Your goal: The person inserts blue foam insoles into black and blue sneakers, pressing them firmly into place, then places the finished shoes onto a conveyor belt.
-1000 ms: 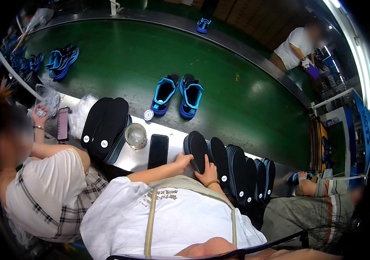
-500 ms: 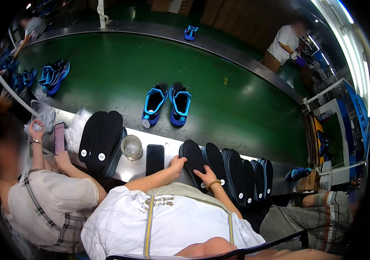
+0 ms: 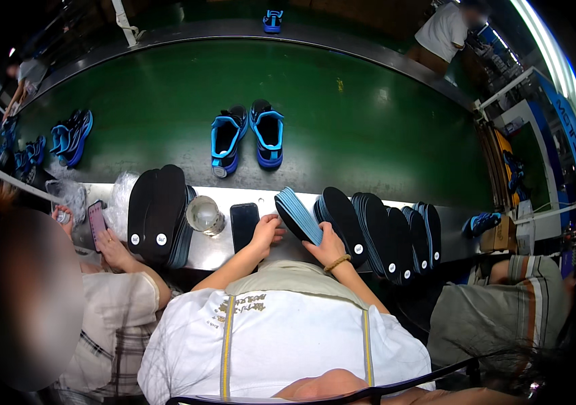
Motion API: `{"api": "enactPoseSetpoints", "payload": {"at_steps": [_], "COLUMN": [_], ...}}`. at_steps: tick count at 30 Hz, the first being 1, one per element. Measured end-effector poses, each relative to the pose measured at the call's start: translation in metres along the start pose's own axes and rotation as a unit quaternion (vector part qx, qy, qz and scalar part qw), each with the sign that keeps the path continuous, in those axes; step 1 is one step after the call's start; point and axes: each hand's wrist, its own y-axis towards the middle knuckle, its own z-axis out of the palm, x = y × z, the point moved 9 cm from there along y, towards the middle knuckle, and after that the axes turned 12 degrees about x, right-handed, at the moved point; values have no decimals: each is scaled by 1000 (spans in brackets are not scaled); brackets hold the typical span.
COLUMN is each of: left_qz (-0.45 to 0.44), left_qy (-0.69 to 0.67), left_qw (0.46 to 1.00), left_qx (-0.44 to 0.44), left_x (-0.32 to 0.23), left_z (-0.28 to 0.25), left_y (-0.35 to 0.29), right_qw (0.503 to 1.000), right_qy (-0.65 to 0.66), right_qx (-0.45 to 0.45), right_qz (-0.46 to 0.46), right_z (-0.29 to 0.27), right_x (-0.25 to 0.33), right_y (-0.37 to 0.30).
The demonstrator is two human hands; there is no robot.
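Note:
A stack of black insoles with light-blue edges [image 3: 297,212] stands tilted in front of me, its layered side turned up. My right hand [image 3: 328,244] grips the near right end of this stack. Just left of it is my left hand [image 3: 268,233], fingers loosely bent and apart, seemingly holding nothing. A dark phone [image 3: 243,223] lies beside the left hand. Right of the gripped stack, a further insole stack [image 3: 342,226] with a round white sticker leans close to my right hand.
More insole stacks [image 3: 374,233] line the metal ledge to the right. At left are a glass jar [image 3: 205,214], another insole pile [image 3: 158,209] and a neighbour's hand [image 3: 114,250] at a pink-screened phone [image 3: 95,216]. A pair of blue-black sneakers [image 3: 268,135] stands on the green belt [image 3: 369,128].
The insole stack has been turned so its blue edges show. My left hand has come off its side. The view has shifted slightly, and the far person's hands have left view.

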Motion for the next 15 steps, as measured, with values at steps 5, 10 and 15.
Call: {"api": "enactPoseSetpoints", "payload": {"at_steps": [5,10,15], "left_qz": [33,54,54], "left_qy": [54,24,91], "left_qw": [998,998,982], "left_qx": [-14,33,158], "left_x": [1,6,-11], "left_z": [-6,0,39], "left_y": [9,22,13], "right_qw": [988,991,978], "right_qy": [-125,-96,33], "right_qx": [-76,-87,-145], "right_qz": [-55,-35,-148], "right_z": [13,8,-8], "right_x": [-10,-20,-9], "right_y": [4,15,-1]}}
